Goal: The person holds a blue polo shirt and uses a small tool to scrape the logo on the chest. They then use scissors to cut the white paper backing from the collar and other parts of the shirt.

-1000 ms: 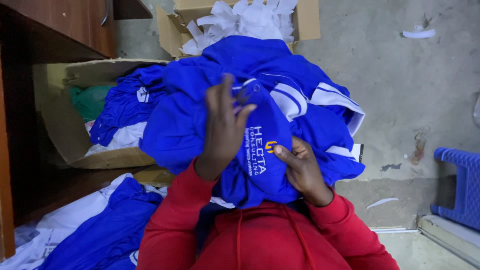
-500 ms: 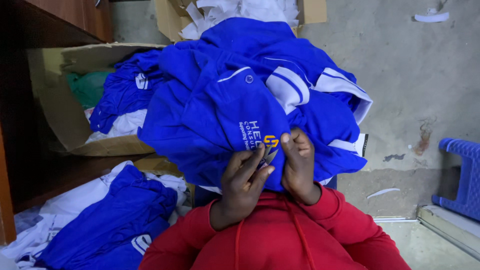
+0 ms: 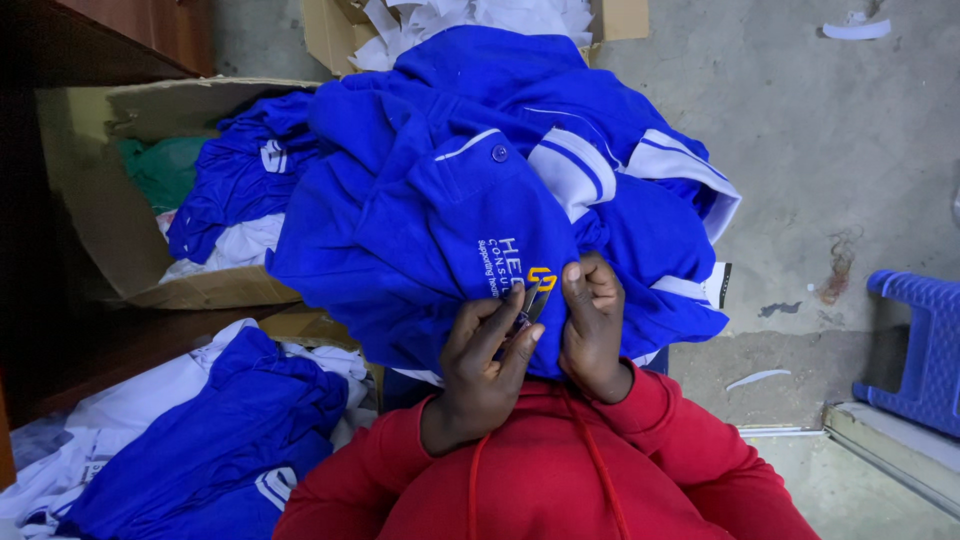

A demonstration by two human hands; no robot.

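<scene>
- A blue shirt lies on top of a heap of like shirts on the person's lap, its chest emblem turned up at the near edge.
- Left hand is closed around a small metal tool, likely snips, its tip at the emblem.
- Right hand pinches the cloth just beside the emblem, thumb on top, fingers curled under.
- By the look of it, trimming on this shirt is in hand; whether threads remain is too small to tell.
- More shirts lie in a cardboard box and on the floor, sorted or not I cannot tell.
</scene>
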